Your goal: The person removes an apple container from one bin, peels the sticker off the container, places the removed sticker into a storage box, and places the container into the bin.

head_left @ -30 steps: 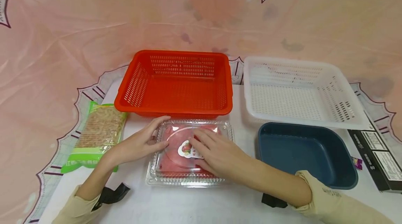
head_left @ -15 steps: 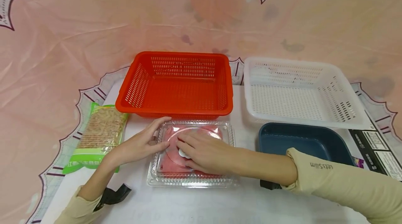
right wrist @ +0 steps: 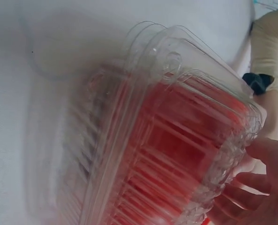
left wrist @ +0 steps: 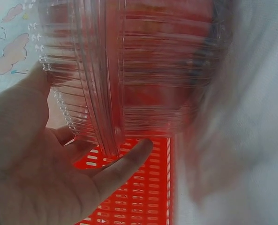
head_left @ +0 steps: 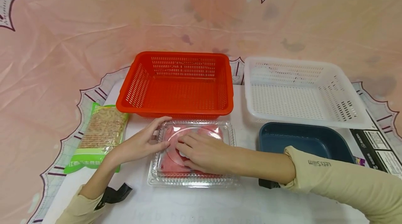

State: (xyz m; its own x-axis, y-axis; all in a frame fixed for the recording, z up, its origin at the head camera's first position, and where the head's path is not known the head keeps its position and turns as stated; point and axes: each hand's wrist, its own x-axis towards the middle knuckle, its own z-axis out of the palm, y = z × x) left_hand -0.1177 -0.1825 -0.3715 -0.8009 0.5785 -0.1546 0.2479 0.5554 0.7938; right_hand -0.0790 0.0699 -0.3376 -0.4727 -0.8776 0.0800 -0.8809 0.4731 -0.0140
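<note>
While two hands point(head_left: 138, 147) point(head_left: 202, 152) touch one clear box point(head_left: 176, 168), two baskets point(head_left: 182, 95) point(head_left: 285, 102) beyond.

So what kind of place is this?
Probably somebody's home, though I can't be sure: there's a white table, a patterned pink cloth behind it and a red plastic basket.

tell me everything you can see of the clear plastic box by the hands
The clear plastic box has ridged sides, a crimped rim and an oval outline on its lid, which appears closed. Red shows through; the contents are unclear. It lies flat on the white tabletop, in front of the red basket. The right hand rests on the lid, mostly covering a white patch; the left hand touches its left side.
</note>
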